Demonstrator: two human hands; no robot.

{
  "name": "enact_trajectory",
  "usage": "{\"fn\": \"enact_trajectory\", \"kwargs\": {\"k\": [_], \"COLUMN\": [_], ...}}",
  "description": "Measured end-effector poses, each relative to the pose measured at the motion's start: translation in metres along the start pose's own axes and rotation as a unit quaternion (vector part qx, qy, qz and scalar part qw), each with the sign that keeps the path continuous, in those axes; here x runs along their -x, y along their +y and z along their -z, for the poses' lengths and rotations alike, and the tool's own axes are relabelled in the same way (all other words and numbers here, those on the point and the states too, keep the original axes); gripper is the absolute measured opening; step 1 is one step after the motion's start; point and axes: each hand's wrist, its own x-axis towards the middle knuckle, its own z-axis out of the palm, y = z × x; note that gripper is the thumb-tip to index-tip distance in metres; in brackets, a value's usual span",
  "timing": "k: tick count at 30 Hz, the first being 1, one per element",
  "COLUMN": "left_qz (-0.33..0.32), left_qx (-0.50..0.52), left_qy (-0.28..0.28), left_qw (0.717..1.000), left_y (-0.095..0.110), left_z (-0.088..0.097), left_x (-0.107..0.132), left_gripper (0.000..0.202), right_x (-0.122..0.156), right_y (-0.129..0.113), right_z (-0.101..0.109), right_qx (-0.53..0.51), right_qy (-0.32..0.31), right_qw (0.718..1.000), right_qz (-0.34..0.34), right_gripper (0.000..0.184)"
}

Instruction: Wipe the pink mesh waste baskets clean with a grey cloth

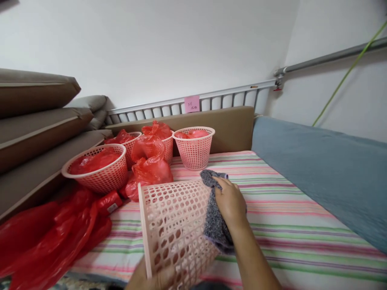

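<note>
A pink perforated plastic basket lies tipped on its side in front of me, its rim facing left. Low at that rim, my left hand grips the basket, with some fingers hidden behind the mesh. My right hand is closed around a dark grey cloth and presses it against the base end of the basket. Part of the cloth hangs down below my fingers.
Behind stand several pink baskets with red plastic bags in and between them. More red bags spread over the striped sheet at left. Stacked cushions flank the left, a blue-grey padded side the right, a radiator the back.
</note>
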Motion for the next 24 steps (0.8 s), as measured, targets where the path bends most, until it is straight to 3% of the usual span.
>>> {"fn": "enact_trajectory", "kwargs": {"k": [4,9,11,13,17,19,21,24], "left_qz": [0.024,-0.015,-0.008,0.006,0.048,0.066,0.069,0.05], "left_qx": [0.08,-0.075,-0.09,-0.083,0.0,0.052,0.078,0.096], "left_qy": [-0.002,0.014,0.004,-0.005,-0.059,-0.091,-0.1,-0.087], "left_qw": [0.997,0.997,0.996,0.996,0.997,0.992,0.99,0.99], "left_y": [0.005,-0.024,-0.031,-0.036,-0.044,-0.047,-0.044,-0.025], "left_z": [-0.001,0.003,0.005,0.005,0.004,0.006,0.01,0.014], "left_x": [-0.015,-0.011,-0.01,-0.011,-0.017,-0.017,-0.017,-0.018], "left_gripper": [0.082,0.054,0.052,0.05,0.049,0.053,0.055,0.067], "right_x": [0.009,0.046,0.05,0.04,0.005,-0.005,-0.006,0.001], "right_y": [-0.037,-0.127,-0.138,-0.119,-0.033,-0.005,0.0,-0.026], "right_z": [0.0,0.01,0.01,0.007,0.004,0.005,0.007,0.007], "right_qx": [-0.05,-0.15,-0.152,-0.109,0.015,0.049,0.051,0.013], "right_qy": [-0.009,-0.135,-0.167,-0.155,-0.038,-0.014,-0.022,-0.058], "right_qw": [0.999,0.975,0.966,0.975,0.999,0.998,0.998,0.998], "right_qz": [0.001,0.092,0.123,0.115,0.006,-0.036,-0.043,-0.025], "right_gripper": [0.045,0.05,0.052,0.05,0.041,0.038,0.039,0.043]}}
